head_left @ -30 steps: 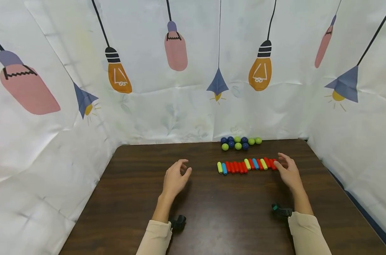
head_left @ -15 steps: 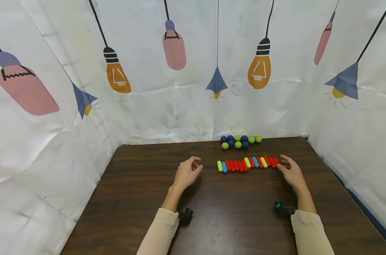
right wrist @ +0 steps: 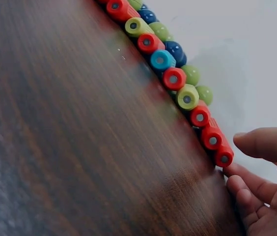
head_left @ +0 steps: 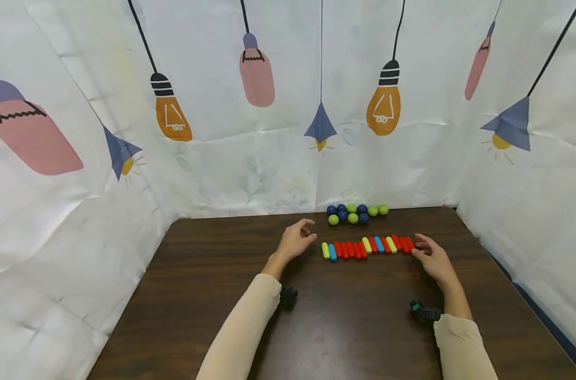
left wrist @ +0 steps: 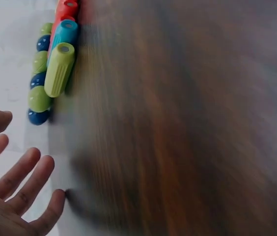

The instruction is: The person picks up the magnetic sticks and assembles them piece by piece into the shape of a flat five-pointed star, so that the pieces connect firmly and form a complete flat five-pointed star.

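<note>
Head view: light is falling soft and even, the white sheet (head_left: 249,174) glowing brightest at frame left; tabletop (head_left: 188,279) is carrying a dull sheen low centre, shadow lying beside the left sleeve (head_left: 245,327). Left wrist view: dimmer, tabletop smearing into streaks. Right wrist view: rods (right wrist: 174,78) are throwing coloured reflections.

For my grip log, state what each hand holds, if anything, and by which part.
Nothing is held: the left hand is free; the right hand is beside the end red plastic-looking cylinder, ungripped.

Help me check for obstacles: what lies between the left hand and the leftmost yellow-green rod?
Bare brown tabletop separates the left hand from the yellow-green rod in the head view.
</note>
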Available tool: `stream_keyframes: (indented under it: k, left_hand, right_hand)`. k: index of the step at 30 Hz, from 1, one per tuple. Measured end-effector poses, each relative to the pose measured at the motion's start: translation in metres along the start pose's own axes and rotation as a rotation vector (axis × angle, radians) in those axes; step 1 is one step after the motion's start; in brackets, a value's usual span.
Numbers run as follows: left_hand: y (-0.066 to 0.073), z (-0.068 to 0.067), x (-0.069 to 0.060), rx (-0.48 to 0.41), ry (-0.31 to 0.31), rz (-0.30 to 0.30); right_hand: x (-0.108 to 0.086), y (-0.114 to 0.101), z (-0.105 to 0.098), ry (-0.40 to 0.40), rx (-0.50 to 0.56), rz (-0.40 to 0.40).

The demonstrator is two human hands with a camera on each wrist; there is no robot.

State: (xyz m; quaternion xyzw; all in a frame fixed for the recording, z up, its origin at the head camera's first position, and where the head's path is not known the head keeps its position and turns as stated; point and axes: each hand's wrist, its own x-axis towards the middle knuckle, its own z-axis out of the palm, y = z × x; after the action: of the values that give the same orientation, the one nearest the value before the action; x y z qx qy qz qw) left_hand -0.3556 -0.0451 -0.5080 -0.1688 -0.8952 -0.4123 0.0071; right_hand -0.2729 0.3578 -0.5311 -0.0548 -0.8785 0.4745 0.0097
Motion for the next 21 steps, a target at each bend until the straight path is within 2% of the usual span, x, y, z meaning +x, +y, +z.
stream_keyframes:
  k: [6, 13, 21]
  left_hand:
    - [0.008, 0.015, 0.020, -0.009, -0.001, -0.033]
    - [0.022, 0.034, 0.035, 0.121, -0.047, -0.055]
    - [0.037, 0.047, 0.051, 0.223, -0.098, -0.064]
  right_hand:
    - [0.001, -0.002, 0.001, 0.000, 0.007, 0.000]
    - [0.003, 0.002, 0.004, -0.001, 0.017, 0.025]
    - [0.007, 0.000, 0.003, 0.058, -0.047, 0.039]
